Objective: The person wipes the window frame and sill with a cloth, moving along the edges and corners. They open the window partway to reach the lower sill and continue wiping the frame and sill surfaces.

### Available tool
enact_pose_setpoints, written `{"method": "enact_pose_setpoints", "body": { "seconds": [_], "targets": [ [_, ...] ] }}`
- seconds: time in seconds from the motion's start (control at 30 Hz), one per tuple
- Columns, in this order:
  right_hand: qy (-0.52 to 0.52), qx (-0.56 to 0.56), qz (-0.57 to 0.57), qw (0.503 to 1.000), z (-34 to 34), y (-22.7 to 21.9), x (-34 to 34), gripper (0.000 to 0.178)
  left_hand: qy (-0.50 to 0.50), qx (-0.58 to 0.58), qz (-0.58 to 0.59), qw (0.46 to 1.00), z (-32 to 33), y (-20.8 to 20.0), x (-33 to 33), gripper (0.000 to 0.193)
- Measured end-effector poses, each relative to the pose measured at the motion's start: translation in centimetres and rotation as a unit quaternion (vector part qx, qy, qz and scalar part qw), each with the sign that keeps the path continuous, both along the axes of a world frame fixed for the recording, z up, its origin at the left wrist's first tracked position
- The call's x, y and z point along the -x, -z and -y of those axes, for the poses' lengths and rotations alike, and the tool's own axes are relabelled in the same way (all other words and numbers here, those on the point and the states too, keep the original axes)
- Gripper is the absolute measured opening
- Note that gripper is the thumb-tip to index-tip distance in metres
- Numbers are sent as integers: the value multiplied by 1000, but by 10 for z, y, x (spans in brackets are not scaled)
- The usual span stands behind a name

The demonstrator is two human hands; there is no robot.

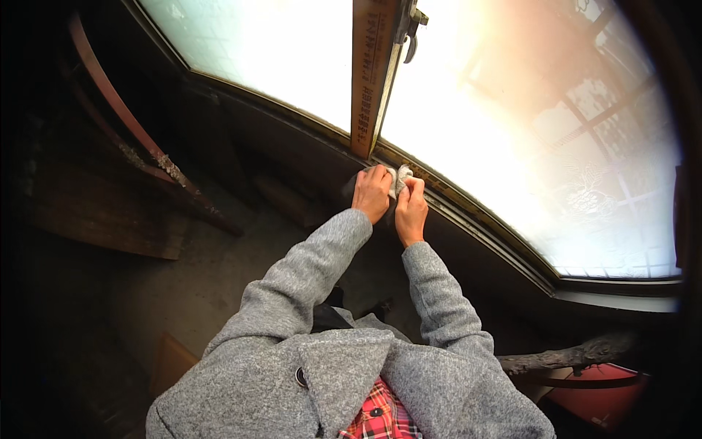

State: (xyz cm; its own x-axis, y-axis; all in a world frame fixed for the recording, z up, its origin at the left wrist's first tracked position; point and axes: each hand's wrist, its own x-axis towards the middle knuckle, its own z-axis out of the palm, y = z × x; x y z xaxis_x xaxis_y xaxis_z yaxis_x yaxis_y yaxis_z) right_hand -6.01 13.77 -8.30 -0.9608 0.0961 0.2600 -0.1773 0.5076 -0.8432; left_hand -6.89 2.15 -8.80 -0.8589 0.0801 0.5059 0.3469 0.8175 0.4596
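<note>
A crumpled whitish cloth (400,180) is bunched between my two hands at the window sill. My left hand (372,193) has its fingers curled over the cloth's left side. Gripping the other side is my right hand (412,211), thumb and fingers closed on it. Both hands are at the lower track of the window frame (475,225), just below the brown upright post (369,80) between two bright panes. The fingertips are partly hidden behind the knuckles and the cloth.
A dark latch (413,44) sticks out from the post's top. The right pane (526,146) has a patterned surface. On the left stand a curved reddish bar (117,95) and a wooden board (110,219). A rough branch (570,356) and a red object (596,402) lie at lower right.
</note>
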Motion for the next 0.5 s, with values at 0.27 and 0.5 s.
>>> {"method": "enact_pose_setpoints", "body": {
  "seconds": [0.27, 0.5],
  "targets": [
    [-11, -21, 15, 1000, 16, -6, 1, 12, -135, 0, 37, 990, 20, 6, 1, 13],
    [7, -96, 88, 991, 17, -13, 7, 12, -135, 82, 54, 986, 12, 7, 24, 8]
  ]
}}
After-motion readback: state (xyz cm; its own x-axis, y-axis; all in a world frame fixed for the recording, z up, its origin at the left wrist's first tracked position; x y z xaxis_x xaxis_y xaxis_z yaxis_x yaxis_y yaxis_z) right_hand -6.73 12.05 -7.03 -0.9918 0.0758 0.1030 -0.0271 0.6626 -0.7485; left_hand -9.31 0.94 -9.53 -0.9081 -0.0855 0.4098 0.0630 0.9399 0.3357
